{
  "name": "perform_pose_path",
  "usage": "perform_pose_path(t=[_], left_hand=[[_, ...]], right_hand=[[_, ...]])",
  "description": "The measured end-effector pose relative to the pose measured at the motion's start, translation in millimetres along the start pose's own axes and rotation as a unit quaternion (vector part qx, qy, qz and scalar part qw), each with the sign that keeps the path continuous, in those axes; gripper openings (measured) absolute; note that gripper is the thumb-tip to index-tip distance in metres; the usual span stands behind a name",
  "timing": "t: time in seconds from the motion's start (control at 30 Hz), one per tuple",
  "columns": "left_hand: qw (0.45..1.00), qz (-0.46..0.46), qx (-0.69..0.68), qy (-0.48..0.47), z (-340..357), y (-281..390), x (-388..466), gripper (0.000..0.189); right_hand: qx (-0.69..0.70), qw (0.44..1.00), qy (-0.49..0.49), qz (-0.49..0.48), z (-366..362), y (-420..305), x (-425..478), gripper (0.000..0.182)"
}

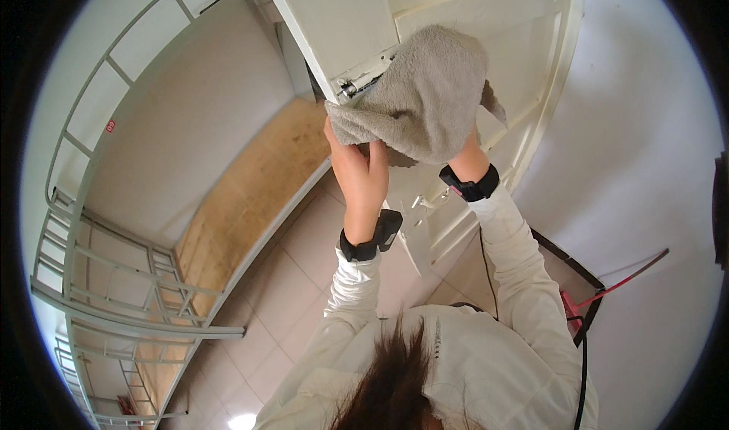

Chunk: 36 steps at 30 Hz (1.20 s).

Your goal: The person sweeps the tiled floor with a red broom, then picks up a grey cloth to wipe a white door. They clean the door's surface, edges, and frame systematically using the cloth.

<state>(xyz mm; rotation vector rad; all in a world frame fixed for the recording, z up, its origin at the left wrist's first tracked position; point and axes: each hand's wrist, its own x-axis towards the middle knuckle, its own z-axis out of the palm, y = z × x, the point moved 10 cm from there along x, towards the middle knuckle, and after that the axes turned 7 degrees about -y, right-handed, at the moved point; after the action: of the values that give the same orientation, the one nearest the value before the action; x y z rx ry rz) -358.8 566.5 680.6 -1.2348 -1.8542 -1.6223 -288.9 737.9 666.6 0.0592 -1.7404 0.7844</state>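
Note:
A grey-brown plush cloth [427,94] hangs bunched against a cream panelled door [336,26], beside the door's metal bolt [348,88]. My left hand [360,174] grips the cloth's lower left edge near the door's edge, thumb in front. Most of my right hand [470,158] is behind the cloth's right side; its fingers are hidden, so its grip cannot be seen. Below the cloth, a metal door handle [430,201] shows between my forearms. Both wrists wear black straps.
Metal bunk beds with a bare wooden board [256,174] stand at the left. A white wall [626,145] rises at the right, with a red long-handled object [623,277] leaning in the corner. A dark cable [488,270] runs beside my right arm. The floor [296,276] is tiled.

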Motion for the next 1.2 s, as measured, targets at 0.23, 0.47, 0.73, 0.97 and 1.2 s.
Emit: perform_pose_path(t=[0.23, 0.47, 0.73, 0.97, 1.2], left_hand=[[1.0, -0.003, -0.004, -0.027, 6.1, -24.9, -1.0, 0.051], [0.99, -0.107, -0.045, -0.078, 12.6, -48.0, -19.1, 0.055], [0.987, -0.106, -0.029, -0.12, 19.0, -73.5, -38.6, 0.06], [0.99, -0.096, -0.038, -0.098, 20.1, -91.5, -50.0, 0.049], [0.988, -0.096, -0.026, -0.114, 25.0, -101.2, -74.0, 0.047]], right_hand=[[-0.043, 0.998, -0.041, 0.014, 37.5, 48.4, -34.7, 0.064], [-0.039, 0.98, -0.158, 0.116, 101.5, 61.2, -108.9, 0.069], [-0.08, 0.973, -0.15, 0.158, 90.2, 49.5, -146.2, 0.054], [-0.015, 0.961, -0.149, 0.234, 88.8, 57.8, -178.0, 0.051], [-0.026, 0.956, -0.153, 0.249, 88.5, 59.6, -203.8, 0.048]])
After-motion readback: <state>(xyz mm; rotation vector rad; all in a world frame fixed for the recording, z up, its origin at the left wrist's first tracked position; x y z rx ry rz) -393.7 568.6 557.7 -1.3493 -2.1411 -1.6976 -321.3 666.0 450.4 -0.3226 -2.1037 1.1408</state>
